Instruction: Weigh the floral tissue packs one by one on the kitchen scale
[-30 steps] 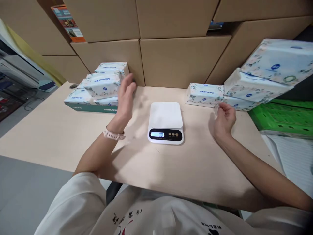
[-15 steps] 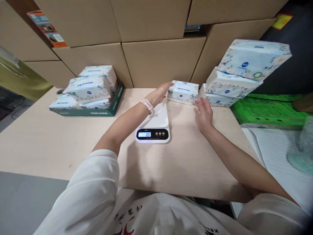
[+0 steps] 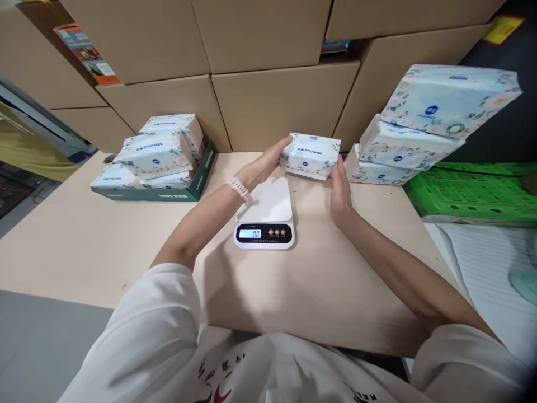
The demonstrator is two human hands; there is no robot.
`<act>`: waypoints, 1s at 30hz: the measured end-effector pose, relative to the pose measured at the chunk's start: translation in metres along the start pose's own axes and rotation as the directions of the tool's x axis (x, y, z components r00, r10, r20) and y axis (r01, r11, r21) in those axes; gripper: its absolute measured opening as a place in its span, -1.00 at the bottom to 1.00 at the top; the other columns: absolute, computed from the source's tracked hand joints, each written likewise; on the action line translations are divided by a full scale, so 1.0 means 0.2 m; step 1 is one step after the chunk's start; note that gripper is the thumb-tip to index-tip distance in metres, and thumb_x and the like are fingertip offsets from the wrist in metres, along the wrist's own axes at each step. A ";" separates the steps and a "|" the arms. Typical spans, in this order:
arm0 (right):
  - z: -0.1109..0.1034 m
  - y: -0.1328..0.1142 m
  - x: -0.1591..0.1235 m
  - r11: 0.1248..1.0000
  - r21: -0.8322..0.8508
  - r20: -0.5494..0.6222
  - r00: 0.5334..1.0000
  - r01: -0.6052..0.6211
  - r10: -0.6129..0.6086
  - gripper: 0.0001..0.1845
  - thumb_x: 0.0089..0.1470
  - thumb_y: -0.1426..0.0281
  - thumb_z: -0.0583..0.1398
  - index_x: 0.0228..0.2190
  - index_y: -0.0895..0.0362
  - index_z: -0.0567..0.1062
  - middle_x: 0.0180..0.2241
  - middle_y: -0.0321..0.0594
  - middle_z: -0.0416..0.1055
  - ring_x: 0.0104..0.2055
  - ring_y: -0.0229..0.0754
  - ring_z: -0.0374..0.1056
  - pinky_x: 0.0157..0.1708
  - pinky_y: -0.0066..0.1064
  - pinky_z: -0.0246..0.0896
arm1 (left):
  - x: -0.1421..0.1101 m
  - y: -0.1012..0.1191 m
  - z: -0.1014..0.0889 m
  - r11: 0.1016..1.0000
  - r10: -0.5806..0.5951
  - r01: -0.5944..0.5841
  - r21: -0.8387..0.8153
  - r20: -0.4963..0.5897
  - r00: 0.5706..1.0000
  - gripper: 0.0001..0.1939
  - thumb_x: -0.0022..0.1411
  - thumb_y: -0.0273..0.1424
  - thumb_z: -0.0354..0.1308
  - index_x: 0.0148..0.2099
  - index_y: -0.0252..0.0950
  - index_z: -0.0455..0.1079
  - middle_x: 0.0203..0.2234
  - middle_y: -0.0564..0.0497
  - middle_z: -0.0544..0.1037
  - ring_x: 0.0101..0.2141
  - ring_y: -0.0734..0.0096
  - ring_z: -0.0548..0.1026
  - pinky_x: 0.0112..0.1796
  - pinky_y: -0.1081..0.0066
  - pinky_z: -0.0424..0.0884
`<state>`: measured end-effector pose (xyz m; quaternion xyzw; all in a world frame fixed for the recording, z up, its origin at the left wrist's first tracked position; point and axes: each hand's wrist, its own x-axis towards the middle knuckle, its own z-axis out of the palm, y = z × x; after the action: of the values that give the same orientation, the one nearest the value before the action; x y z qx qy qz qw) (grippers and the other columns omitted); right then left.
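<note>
Between my two hands is a white and pale blue tissue pack [image 3: 312, 154] with a flower print, slightly raised and tilted behind the scale. My left hand [image 3: 268, 161] grips its left end, thumb on the upper edge and the other fingers mostly hidden. Against its right end press the fingers of my right hand [image 3: 340, 187]. Nearer to me lies a white digital scale [image 3: 268, 201]; its bare plate is partly behind my left wrist, and the lit display [image 3: 250, 233] reads 0.0.
At left, a dark green tray [image 3: 197, 187] holds several tissue packs [image 3: 155, 154]. More packs [image 3: 444, 103] are stacked at right, the top one jutting outward. Cardboard boxes [image 3: 281, 106] wall off the table's back. A green plastic pallet [image 3: 474, 190] lies beyond the right edge.
My right hand has closed in on the pack's right end. The pack has come up slightly and tilted, held between both hands. The view has shifted a little.
</note>
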<state>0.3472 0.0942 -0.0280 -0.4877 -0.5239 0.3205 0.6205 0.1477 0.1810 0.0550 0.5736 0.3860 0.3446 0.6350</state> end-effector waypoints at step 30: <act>0.20 -0.16 -0.46 0.961 0.151 -0.084 0.965 -0.234 0.248 -0.26 0.33 -0.22 0.10 0.24 0.01 0.52 0.33 -0.08 0.49 0.43 0.03 0.39 0.56 0.10 0.09 | -1.11 -0.27 -0.23 0.992 0.108 -0.073 0.106 -0.381 0.918 -0.15 0.53 0.18 -0.12 0.65 -0.13 -0.02 0.63 -0.01 -0.07 0.61 0.18 -0.10 0.58 0.09 -0.10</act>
<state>0.2822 0.0110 -0.0307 -0.5191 -0.4044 0.4041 0.6354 0.0025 0.0006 0.0198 0.5399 0.4915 0.4621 0.5035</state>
